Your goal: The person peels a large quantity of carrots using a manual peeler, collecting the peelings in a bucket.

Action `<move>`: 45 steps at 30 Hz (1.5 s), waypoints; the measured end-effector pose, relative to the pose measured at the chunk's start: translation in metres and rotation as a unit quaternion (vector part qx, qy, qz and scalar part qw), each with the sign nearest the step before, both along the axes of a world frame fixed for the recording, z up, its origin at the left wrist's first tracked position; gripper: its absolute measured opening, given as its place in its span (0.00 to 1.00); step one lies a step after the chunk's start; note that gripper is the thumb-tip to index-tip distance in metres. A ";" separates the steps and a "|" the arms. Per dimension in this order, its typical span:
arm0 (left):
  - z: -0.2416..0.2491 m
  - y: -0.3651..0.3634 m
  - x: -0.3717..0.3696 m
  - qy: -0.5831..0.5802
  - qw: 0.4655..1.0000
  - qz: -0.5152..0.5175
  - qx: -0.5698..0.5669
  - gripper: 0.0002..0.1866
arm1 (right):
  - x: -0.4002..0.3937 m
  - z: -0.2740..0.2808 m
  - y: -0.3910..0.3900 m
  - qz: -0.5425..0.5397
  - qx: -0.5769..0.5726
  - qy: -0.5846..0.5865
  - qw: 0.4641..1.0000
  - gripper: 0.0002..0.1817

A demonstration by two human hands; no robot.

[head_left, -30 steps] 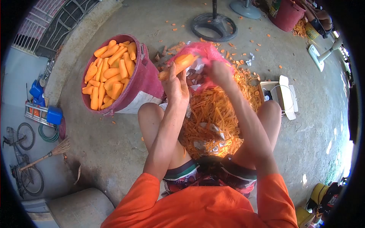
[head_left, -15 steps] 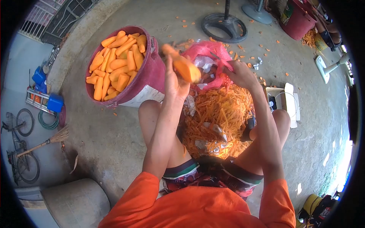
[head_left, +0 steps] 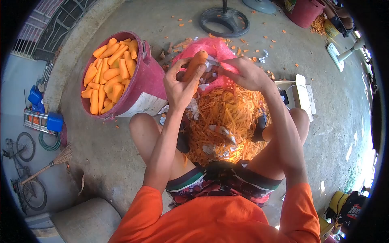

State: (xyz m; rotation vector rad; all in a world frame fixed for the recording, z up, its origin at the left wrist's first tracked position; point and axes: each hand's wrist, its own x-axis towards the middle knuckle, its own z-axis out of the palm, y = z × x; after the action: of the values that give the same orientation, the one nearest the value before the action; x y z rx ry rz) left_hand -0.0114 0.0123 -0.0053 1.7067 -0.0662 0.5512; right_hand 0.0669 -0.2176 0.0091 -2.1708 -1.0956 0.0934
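Observation:
A carrot (head_left: 197,64), partly peeled, stands tilted in my left hand (head_left: 179,88), whose fingers and thumb are wrapped round it. My right hand (head_left: 250,74) grips a knife (head_left: 229,67) by its pink handle, and the blade reaches the carrot's upper end. Just behind and below both hands is an open pink mesh sack (head_left: 221,48), with dark, unpeeled-looking carrots and pale scraps inside. Between my legs a large heap of orange peelings (head_left: 231,117) covers the ground, with bits of whitish paper or plastic mixed in.
At left, a big red tub (head_left: 148,81) holds peeled carrots (head_left: 109,73). Cut carrot ends lie scattered over the concrete floor near a black round stand base (head_left: 225,22). An open white box (head_left: 298,95) sits by my right knee. Another person's legs show at the upper right.
The carrot has swung upright in my left hand, its end turned toward the knife. My right hand has brought the blade in against it. The view has shifted slightly.

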 end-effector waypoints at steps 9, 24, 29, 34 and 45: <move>0.006 -0.010 -0.001 -0.050 0.993 0.001 0.103 0.17 | 0.000 -0.009 0.001 0.023 0.069 -0.045 0.996 0.12; -0.005 0.006 0.004 0.285 0.841 -0.220 -0.404 0.25 | 0.012 -0.003 -0.018 -0.168 0.184 0.074 0.966 0.16; -0.011 -0.015 0.010 0.237 0.841 -0.211 -0.439 0.21 | -0.032 0.008 0.027 -0.016 0.336 0.115 0.935 0.17; -0.010 -0.023 0.008 0.267 0.814 -0.236 -0.459 0.20 | -0.034 0.016 0.033 0.038 0.261 -0.026 0.964 0.17; -0.009 -0.021 0.018 0.318 0.795 -0.232 -0.462 0.20 | -0.028 0.031 0.032 0.088 0.230 -0.159 0.956 0.08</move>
State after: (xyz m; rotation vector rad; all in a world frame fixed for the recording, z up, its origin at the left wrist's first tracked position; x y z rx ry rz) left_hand 0.0061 -0.0089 -0.0147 0.7686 0.2357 -0.3648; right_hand 0.0387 -0.1858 0.0398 -1.7000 -1.3339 -0.4078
